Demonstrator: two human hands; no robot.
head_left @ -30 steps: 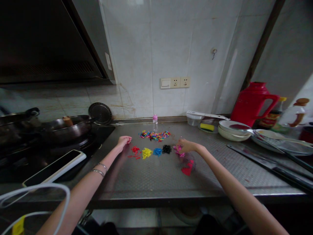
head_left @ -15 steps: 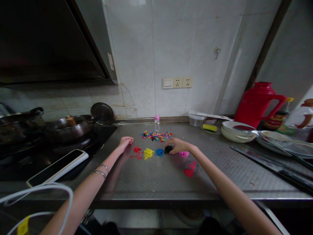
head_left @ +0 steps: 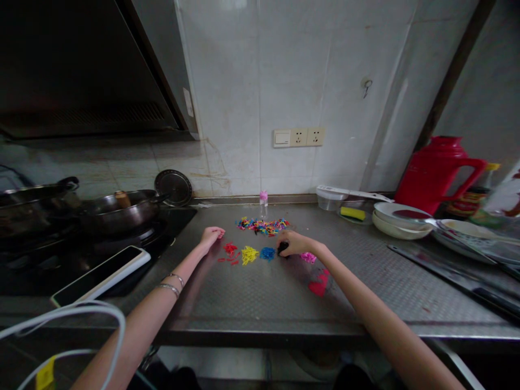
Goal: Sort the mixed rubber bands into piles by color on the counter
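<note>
Right hand point(head_left: 293, 242) closed round the black pile point(head_left: 283, 247) on the metal worktop point(head_left: 252, 295), between the blue pile point(head_left: 267, 253) and pink pile point(head_left: 308, 258); left hand point(head_left: 212, 236) loosely curled near the red pile point(head_left: 230, 249), can't tell if anything's in it. Yellow pile point(head_left: 249, 255) sits between red and blue, mixed-colour heap point(head_left: 264, 225) behind the row, small bottle point(head_left: 264, 201) behind that. Hob point(head_left: 179, 219) with pans point(head_left: 117, 221) at left, stacked dishes point(head_left: 400, 228) and red jug point(head_left: 426, 176) at right, tiled wall point(head_left: 227, 81) with sockets point(head_left: 307, 137) at back.
</note>
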